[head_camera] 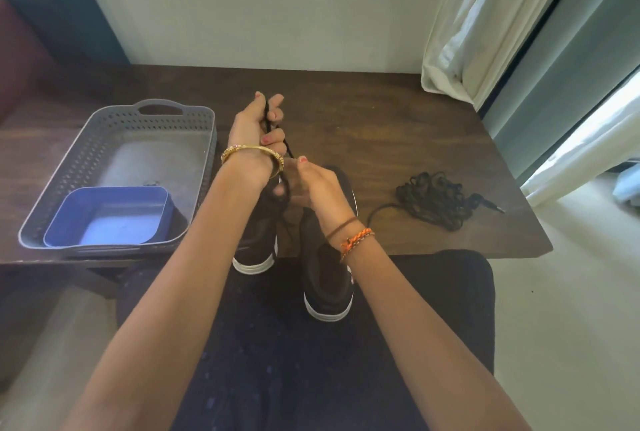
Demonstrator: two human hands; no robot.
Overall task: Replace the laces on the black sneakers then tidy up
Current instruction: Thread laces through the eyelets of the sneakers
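At tabletop (398,111) edge, 2 black sneakers (327,278) face me. My left hand (256,125) grips the lace (288,150) raised taut; my right hand (311,188) pinches it low, steadying for threading. Spare lace bundle (436,200) waits right.

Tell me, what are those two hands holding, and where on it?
A black lace. The left hand grips its upper stretch; the right hand holds it lower down, just above the sneakers.

A single head-worn wide-angle view looks forward and steeply down from just above the seated person's lap. It faces the dark wooden table (398,139) at close range, whose near edge sits mid-frame, with a wall rising just beyond its far edge.
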